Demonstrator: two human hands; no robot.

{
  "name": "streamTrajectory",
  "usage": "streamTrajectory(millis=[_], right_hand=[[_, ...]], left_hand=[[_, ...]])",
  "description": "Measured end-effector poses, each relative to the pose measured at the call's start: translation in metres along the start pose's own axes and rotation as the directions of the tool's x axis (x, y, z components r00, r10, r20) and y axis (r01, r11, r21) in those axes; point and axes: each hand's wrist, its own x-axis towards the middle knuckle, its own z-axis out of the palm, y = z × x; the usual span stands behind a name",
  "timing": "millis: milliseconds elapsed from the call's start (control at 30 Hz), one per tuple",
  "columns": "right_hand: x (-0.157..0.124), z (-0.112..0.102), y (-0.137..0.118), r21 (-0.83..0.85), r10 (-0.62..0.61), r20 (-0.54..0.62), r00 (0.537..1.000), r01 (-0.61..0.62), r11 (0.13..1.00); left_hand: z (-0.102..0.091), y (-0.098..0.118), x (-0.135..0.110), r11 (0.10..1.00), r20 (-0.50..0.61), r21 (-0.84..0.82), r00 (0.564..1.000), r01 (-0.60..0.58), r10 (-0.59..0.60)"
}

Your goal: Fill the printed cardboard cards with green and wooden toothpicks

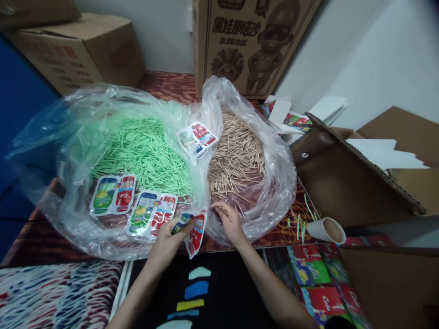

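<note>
My left hand (166, 242) is closed on a small printed pouch (196, 234) with a red "Cola" half, tilted near the table's front edge. Close to its right, my right hand (232, 225) pinches a few short brown sticks (222, 209), their ends showing at the fingertips. Beyond that hand lies a heap of brown sticks (236, 151) in a clear plastic bag (281, 183). To the left, a pile of green sticks (147, 155) fills another clear bag (73, 214). Two filled pouches lie at its front, one pouch (113, 195) left of the other pouch (151, 214).
Another pouch (198, 138) rests between the bags. On the right are a paper cup (327, 230), rubber bands with loose green sticks, and an open cardboard box (343, 178). A tall box (254, 45) and a carton (82, 52) stand behind. Printed packs (325, 301) lie below right.
</note>
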Motion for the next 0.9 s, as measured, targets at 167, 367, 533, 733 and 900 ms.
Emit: streamTrajectory(millis=[167,367,533,733,900], right_hand=[[0.007,-0.007,-0.024,-0.004,-0.019,-0.024,1.000,0.019,1.000],[0.041,-0.023,-0.048,0.039,-0.041,-0.036,0.999,0.042,0.998],[0.066,-0.036,-0.025,0.003,0.108,-0.015,0.994,-0.108,0.994],[0.067,-0.034,-0.020,0.138,0.111,-0.096,0.989,-0.097,0.986],[0.062,-0.024,-0.055,0.603,0.203,0.097,0.974,-0.220,0.767]], left_hand=[[0.005,0.005,-0.002,0.995,0.034,0.090,0.999,-0.039,0.036],[0.006,0.005,0.001,0.989,0.061,0.124,0.995,-0.083,0.075],[0.008,0.004,-0.001,0.995,0.043,0.089,0.998,-0.043,0.040],[0.012,0.006,-0.005,1.000,0.041,0.008,0.999,-0.028,0.028],[0.014,0.010,-0.002,0.997,0.040,0.037,0.997,-0.072,0.071]])
